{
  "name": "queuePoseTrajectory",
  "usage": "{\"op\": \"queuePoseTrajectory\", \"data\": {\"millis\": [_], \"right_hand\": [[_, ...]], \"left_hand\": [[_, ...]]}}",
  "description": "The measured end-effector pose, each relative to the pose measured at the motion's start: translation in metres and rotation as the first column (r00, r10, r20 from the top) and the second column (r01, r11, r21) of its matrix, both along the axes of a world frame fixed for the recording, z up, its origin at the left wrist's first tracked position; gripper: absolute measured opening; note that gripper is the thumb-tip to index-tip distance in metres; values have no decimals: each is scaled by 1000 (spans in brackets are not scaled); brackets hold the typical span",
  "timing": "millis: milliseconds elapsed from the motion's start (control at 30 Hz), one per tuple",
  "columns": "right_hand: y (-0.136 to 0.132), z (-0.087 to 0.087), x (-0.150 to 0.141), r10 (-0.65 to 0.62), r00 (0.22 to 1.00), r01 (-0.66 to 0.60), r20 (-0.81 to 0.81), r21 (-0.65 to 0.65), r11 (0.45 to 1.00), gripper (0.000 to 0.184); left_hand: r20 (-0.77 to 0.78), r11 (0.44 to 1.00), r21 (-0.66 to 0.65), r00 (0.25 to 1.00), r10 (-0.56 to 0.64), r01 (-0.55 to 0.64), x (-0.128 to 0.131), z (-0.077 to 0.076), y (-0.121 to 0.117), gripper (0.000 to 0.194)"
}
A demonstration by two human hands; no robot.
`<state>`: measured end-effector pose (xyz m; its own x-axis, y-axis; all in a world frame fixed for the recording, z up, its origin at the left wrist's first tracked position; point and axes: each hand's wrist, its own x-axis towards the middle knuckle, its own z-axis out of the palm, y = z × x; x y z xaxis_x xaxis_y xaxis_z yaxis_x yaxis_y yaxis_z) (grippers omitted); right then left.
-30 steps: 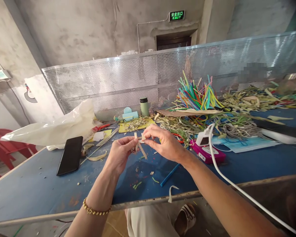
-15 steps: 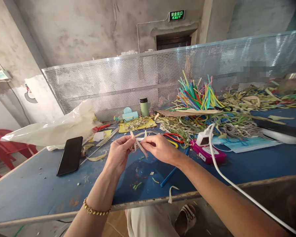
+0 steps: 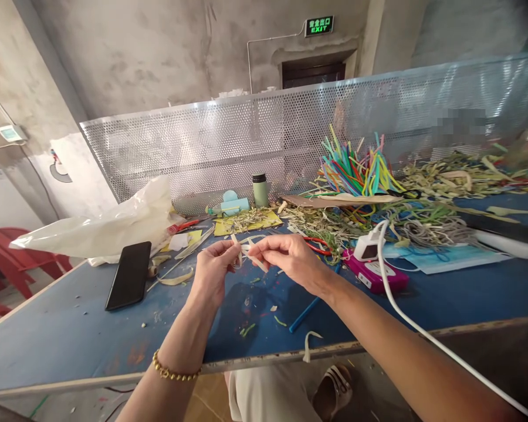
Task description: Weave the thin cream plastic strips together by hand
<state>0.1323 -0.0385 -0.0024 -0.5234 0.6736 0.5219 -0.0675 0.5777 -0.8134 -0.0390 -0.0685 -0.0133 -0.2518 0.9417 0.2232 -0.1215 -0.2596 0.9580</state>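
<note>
From my end, the pale strips (image 3: 258,264) sit above the blue table (image 3: 92,340), raised between both hands and partly hidden by the fingertips. The left hand (image 3: 213,264) lies at eight o'clock from them, thumb and forefinger pinched together on the folded strips. The right hand (image 3: 290,258) comes in from three o'clock, its thumb and fingers closed on a strip end, though the crossing there is too small for me to be sure which one. Near them at twelve o'clock I see a yellow sheet (image 3: 221,226) bearing plant scraps, with a green bottle (image 3: 260,192) beyond. A blue tube (image 3: 304,315) lies between four and five, a magenta box (image 3: 378,275) at three, and a black phone (image 3: 129,275) near nine.
</note>
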Motion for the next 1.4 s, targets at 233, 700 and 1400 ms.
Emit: {"op": "queuePoseTrajectory", "data": {"millis": [233,700,1400], "right_hand": [[1,1,3,24,996,-29,84,55,998,29],[-2,-6,-3,-95,983,65,157,183,981,53],[-15,-3,-3,-663,748,274,-42,928,251,22]], "left_hand": [[62,997,26,996,-68,66,2,-1,0,30],[74,999,12,997,-37,36,8,3,-3,36],[171,992,-37,979,-112,120,7,0,-1,40]]}}
